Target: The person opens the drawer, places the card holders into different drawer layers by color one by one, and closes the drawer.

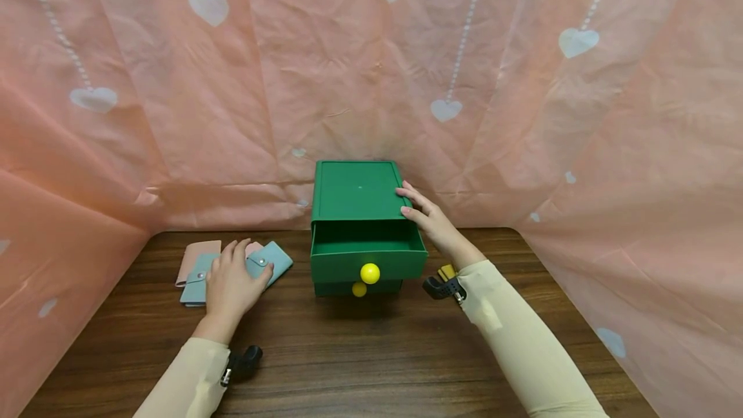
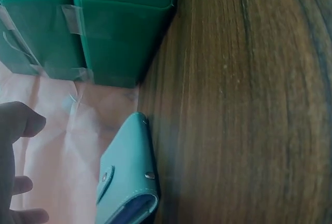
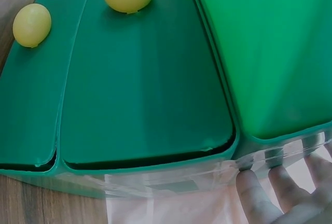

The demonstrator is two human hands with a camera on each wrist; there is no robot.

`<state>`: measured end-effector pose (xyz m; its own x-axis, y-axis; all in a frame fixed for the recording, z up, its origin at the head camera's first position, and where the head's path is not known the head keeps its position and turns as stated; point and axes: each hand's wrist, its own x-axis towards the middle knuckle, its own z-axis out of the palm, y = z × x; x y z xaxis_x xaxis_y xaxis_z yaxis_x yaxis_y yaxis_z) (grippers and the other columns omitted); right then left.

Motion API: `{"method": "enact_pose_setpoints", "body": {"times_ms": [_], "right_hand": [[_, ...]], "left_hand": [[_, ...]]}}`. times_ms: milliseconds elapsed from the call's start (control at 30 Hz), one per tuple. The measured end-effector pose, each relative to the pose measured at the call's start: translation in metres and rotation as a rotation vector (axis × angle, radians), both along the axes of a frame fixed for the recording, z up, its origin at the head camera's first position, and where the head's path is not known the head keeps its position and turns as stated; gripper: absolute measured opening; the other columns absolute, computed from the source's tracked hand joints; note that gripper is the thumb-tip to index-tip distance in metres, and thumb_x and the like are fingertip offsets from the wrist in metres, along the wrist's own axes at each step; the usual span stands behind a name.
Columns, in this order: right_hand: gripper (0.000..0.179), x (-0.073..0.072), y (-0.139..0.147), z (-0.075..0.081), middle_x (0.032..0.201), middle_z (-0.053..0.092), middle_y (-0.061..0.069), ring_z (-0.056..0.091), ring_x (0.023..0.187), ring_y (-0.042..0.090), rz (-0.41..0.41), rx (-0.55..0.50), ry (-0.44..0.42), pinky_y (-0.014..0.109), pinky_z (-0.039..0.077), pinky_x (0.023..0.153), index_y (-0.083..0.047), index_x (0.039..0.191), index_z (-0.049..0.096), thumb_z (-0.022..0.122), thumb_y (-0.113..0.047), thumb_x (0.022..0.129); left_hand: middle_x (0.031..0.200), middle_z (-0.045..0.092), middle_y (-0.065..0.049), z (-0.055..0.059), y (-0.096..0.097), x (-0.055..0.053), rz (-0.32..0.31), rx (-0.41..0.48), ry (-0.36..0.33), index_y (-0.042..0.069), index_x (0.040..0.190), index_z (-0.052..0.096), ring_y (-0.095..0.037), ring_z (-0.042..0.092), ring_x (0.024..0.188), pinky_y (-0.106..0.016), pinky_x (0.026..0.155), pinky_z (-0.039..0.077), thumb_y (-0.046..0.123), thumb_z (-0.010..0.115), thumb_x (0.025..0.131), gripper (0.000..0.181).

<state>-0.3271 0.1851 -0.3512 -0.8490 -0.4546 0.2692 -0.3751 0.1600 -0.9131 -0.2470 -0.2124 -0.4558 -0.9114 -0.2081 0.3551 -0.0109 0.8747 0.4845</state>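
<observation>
A green two-drawer box (image 1: 354,189) stands at the back middle of the table. Its upper drawer (image 1: 342,266), with a yellow knob (image 1: 370,273), is pulled out in the head view. My right hand (image 1: 432,221) rests its fingertips along the box's right top edge, fingers fairly straight. To the left, my left hand (image 1: 232,279) hovers with loosely bent fingers over small snap wallets. Closest to its thumb is a light blue wallet (image 1: 278,260); in the left wrist view this wallet (image 2: 129,167) lies apart from the fingers. Another blue wallet (image 1: 194,292) is partly hidden by the hand.
A pink wallet (image 1: 194,260) lies behind the left blue one, and a bit of pink (image 1: 253,248) shows behind the hand. Some yellow thing (image 1: 447,272) sits by the right wrist, mostly covered. Pink cloth with hearts (image 1: 348,82) hangs around the wooden table (image 1: 348,353).
</observation>
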Motion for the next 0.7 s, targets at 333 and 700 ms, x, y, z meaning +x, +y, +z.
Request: {"method": "enact_pose_setpoints", "body": {"times_ms": [333,700], "right_hand": [[0.051,0.000,0.000,-0.001,0.168,0.009,0.004,0.011,0.153,0.022,0.002,0.004,-0.002,0.053,0.021,0.118,-0.007,0.154,0.037,0.048,-0.021,0.106],[0.050,0.001,-0.002,0.001,0.168,0.010,0.006,0.011,0.153,0.022,-0.010,0.011,0.012,0.053,0.020,0.119,-0.006,0.153,0.038,0.048,-0.020,0.106]], "left_hand": [[0.154,0.029,-0.030,-0.005,-0.004,-0.006,-0.011,0.015,-0.084,0.004,0.152,0.036,-0.055,0.032,0.133,-0.070,0.103,0.026,0.047,0.069,0.089,0.084],[0.156,0.023,-0.032,-0.011,-0.002,-0.017,-0.057,0.019,-0.157,0.005,0.154,0.032,-0.057,0.025,0.137,-0.072,0.106,0.019,0.048,0.072,0.086,0.090]]}}
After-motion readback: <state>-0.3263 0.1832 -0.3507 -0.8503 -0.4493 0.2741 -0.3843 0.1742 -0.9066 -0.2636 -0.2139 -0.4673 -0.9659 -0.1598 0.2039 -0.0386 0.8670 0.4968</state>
